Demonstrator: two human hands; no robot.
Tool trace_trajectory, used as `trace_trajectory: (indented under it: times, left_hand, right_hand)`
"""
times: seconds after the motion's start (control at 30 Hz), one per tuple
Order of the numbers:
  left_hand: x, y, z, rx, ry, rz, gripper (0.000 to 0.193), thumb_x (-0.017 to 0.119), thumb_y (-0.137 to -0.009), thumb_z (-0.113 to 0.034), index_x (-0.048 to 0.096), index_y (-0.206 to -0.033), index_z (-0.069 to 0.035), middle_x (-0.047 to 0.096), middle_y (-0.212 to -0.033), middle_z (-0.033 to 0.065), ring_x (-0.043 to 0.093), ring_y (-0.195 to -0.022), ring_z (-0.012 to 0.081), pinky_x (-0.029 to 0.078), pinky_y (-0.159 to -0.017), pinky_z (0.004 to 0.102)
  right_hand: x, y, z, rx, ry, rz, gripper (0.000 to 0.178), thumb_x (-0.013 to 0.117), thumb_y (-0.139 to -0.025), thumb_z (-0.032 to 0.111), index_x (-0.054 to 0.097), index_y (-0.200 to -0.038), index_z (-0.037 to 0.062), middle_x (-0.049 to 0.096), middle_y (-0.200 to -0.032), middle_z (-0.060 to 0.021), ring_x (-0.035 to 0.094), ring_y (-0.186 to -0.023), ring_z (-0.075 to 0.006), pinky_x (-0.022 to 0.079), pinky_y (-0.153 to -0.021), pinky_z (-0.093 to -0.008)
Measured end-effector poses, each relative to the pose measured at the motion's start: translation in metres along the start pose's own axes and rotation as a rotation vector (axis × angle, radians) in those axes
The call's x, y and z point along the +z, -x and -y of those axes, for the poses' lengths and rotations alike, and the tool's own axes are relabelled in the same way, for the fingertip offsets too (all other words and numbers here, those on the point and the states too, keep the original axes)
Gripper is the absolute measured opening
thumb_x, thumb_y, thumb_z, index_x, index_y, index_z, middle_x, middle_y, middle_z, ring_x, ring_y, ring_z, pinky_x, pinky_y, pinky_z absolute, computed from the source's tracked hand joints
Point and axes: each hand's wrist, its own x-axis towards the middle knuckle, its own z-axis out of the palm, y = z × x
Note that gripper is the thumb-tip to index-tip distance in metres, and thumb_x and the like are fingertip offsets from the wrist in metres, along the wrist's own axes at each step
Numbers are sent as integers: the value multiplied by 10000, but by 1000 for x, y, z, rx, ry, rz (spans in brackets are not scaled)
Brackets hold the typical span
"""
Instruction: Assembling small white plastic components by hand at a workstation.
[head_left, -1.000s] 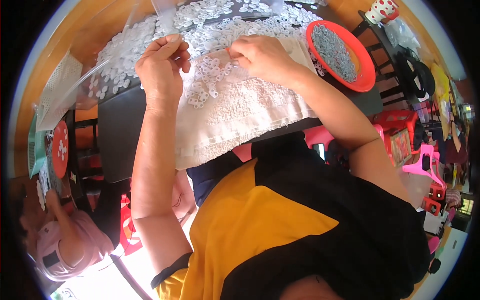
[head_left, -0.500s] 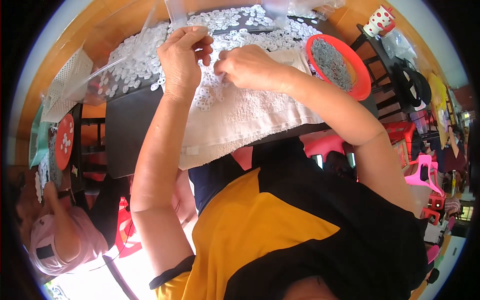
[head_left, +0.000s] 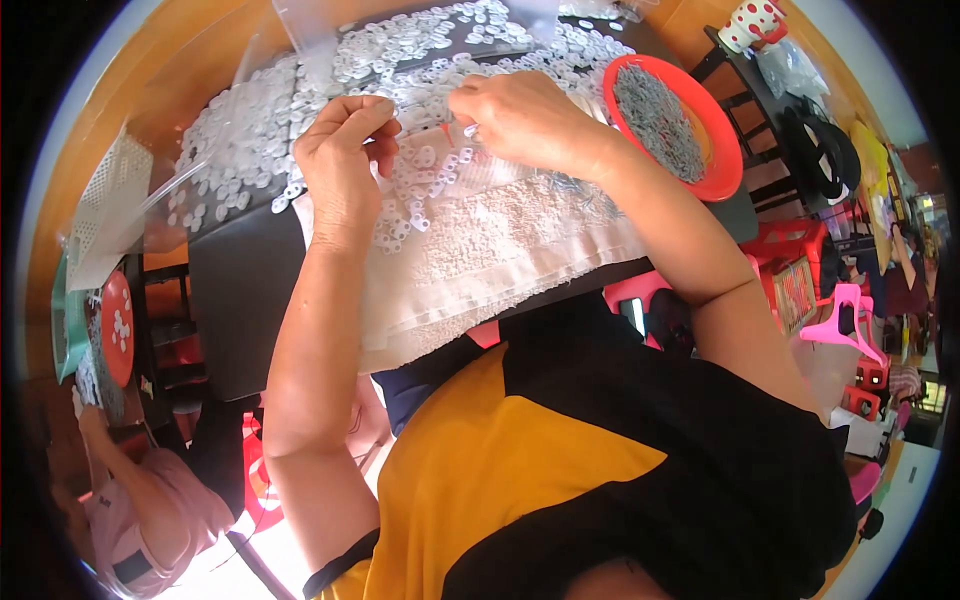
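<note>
My left hand (head_left: 342, 165) is raised above the towel, thumb and fingers pinched together; anything between the tips is too small to make out. Across from it, my right hand (head_left: 525, 118) is curled closed, palm down. A small white plastic piece (head_left: 470, 130) shows at its fingertips. Below and between my hands, several small white oval pieces with holes (head_left: 405, 200) lie scattered on a cream towel (head_left: 480, 255). A great heap of the same white pieces (head_left: 240, 130) covers the table behind and to the left.
At the right of the table sits a red bowl (head_left: 725, 160) full of thin grey pieces (head_left: 655, 115). Clear plastic sheets (head_left: 300, 35) stand at the back. A white perforated basket (head_left: 110, 205) is at far left, near a red plate (head_left: 117, 330) and another person (head_left: 160, 510).
My right hand has moved slightly right and up, away from the left, and a white piece now shows at its fingertips. My left hand has shifted a little left and down.
</note>
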Motion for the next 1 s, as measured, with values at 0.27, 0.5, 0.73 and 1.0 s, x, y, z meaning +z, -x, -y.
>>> trace_trajectory:
  times: [0.27, 0.5, 0.73, 1.0]
  left_hand:
    - [6, 4, 5, -45, -44, 22, 93, 649, -822, -60, 649, -843, 30, 619, -687, 72, 508, -515, 98, 368, -445, 228]
    - [5, 7, 3, -72, -51, 39, 98, 639, -836, -53, 650, -859, 42, 631, -701, 79, 524, -528, 96, 383, -456, 224]
    - [9, 10, -2, -61, -64, 27, 104, 637, -838, -48, 645, -876, 49, 639, -719, 90, 555, -562, 115, 409, -485, 233]
    - [3, 5, -1, -107, 95, 65, 120, 648, -848, -44, 623, -906, 58, 631, -737, 108, 553, -570, 144, 409, -490, 257]
  right_hand:
    - [-13, 7, -14, 57, -196, 73, 93, 592, -754, 51, 625, -841, 44, 657, -792, -126, 649, -796, -332, 492, -668, -445]
    - [-6, 6, -21, 134, -60, 72, 46, 558, -801, 60, 601, -815, 65, 643, -798, -88, 628, -778, -312, 466, -680, -434]
    - [-9, 6, -10, 115, -57, 202, 30, 584, -791, 76, 611, -799, 66, 649, -809, -89, 633, -783, -318, 472, -678, -439]
    - [-15, 2, 7, 127, -32, 348, 49, 613, -778, 91, 593, -819, 72, 643, -804, -109, 638, -791, -327, 473, -678, -451]
